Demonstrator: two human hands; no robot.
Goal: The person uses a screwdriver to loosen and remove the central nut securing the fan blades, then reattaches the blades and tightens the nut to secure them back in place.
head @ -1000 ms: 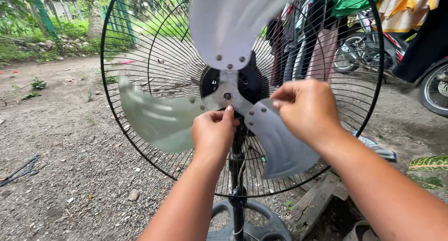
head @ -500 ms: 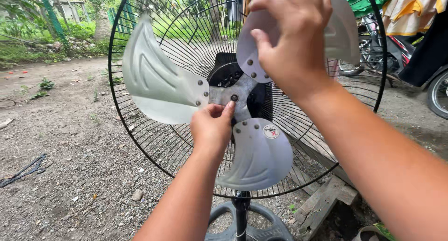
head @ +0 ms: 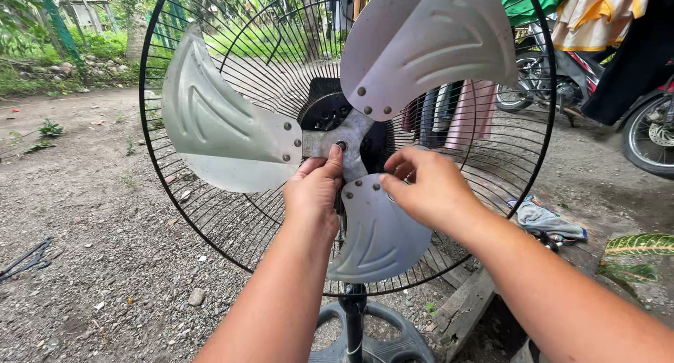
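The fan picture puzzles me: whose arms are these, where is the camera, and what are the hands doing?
The camera sits on a person's head and looks down, so the two bare arms are that person's own. In front stands a big fan outdoors on gravel ground, its front guard off, with three metal blades bolted to a hub. The left hand presses its thumb on the hub's centre. The right hand has its fingers behind the hub, by the motor. Beyond are hanging clothes and a motorbike.
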